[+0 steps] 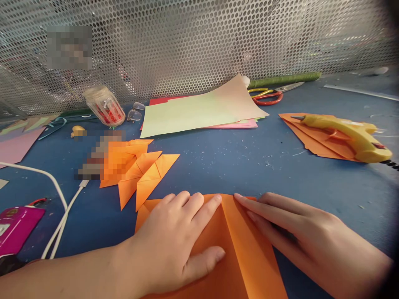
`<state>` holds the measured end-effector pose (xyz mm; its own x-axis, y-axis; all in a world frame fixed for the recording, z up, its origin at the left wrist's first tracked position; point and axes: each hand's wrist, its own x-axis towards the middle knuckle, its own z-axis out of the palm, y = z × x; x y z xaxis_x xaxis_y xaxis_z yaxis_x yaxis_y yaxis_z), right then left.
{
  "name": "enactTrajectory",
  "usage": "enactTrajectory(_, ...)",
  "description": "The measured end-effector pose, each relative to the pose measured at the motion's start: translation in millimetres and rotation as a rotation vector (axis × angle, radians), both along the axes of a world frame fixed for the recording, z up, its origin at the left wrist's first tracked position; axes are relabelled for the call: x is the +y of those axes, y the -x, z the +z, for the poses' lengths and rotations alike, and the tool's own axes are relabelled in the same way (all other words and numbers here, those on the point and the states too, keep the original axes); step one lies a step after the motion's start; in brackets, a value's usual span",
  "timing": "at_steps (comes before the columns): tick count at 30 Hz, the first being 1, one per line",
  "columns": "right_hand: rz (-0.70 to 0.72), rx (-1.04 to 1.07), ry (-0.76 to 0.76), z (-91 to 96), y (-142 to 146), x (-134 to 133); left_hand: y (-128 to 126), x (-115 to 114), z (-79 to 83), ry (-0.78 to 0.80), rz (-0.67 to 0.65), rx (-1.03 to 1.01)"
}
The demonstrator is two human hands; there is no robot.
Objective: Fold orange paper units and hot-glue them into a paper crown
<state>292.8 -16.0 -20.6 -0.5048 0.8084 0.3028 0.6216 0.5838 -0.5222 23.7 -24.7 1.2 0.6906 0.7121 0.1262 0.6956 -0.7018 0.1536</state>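
Orange paper (pixel 243 257) lies flat on the blue table (pixel 233 166) at the near edge of the scene, right under both my hands. My left hand (pixel 174 241) rests palm down on its left half, fingers straight and close together, thumb stretched out toward the right along the sheet. My right hand (pixel 299 236) lies flat on the right half, fingers long and pressed side by side, their tips at the paper's far edge. The tips of my two hands are just beside each other there, apart by a small gap. Neither hand pinches anything; both are spread flat and press the sheet down. A fold line runs from that gap toward the near right across the paper.

Just beyond my left hand, a little farther and to the left, sit several folded orange pieces (pixel 146 170), pointed and overlapping. Farther off in the middle lies a stack of coloured sheets (pixel 199 110), the top one pale. To the far right a yellow glue gun (pixel 352 135) rests on more orange sheets (pixel 311 139). Scissors (pixel 271 96) with red and yellow handles lie near a green stick (pixel 283 79) by the perforated metal screen (pixel 199 37). On the far left a clear jar (pixel 104 106) lies tilted with glasses (pixel 135 112) just beside it. A white cable (pixel 59 216) and a pink object (pixel 15 226) sit at the near left.
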Motion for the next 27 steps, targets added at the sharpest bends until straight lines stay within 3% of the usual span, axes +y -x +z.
enactTrajectory(16,-0.035,-0.047,-0.075,1.4,-0.1,-0.2,0.1,-3.5,-3.5,-0.026,0.027,0.014)
enactTrajectory(27,-0.038,-0.030,-0.087,0.3,-2.3,-2.2,-3.3,-4.4,2.9,-0.015,0.006,0.102)
